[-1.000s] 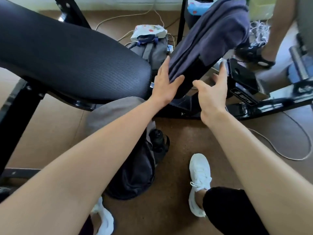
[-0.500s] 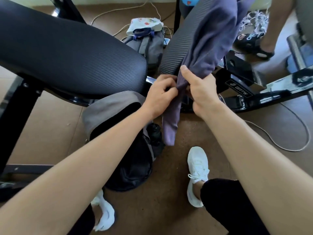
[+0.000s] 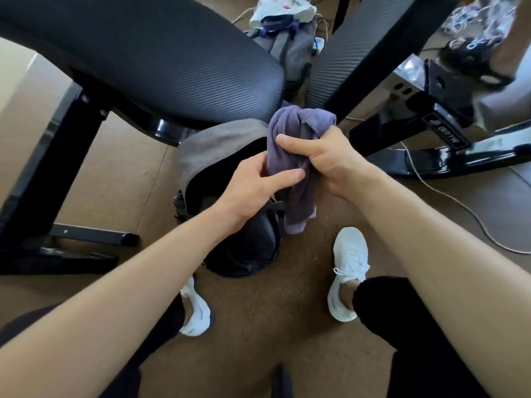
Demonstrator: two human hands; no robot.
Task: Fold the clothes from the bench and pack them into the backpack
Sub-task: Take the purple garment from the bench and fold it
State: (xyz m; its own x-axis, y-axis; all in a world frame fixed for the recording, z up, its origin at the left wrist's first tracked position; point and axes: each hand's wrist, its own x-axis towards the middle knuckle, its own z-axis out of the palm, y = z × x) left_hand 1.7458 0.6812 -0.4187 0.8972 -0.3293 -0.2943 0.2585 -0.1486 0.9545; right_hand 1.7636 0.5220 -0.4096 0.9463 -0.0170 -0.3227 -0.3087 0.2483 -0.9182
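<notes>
A bunched purple garment (image 3: 298, 196) hangs between my hands, just above the open grey-and-black backpack (image 3: 218, 145) on the floor. My right hand (image 3: 327, 162) grips its upper bundle with curled fingers. My left hand (image 3: 255, 188) holds the cloth lower down, thumb pressed across the fabric. The black padded bench seat (image 3: 161, 61) stretches across the upper left, and its inclined back pad (image 3: 362, 47) rises at the upper right; both show bare padding.
A second grey bag (image 3: 287, 44) with a white pouch on top sits behind the bench. The black bench frame (image 3: 448, 139) and a white cable (image 3: 448, 202) lie to the right. My white shoes (image 3: 349, 271) stand on the brown floor. Another person's sandalled foot (image 3: 477, 58) is at top right.
My hands reached the purple garment on the inclined pad, took hold of it, and pulled it down off the bench to above the backpack.
</notes>
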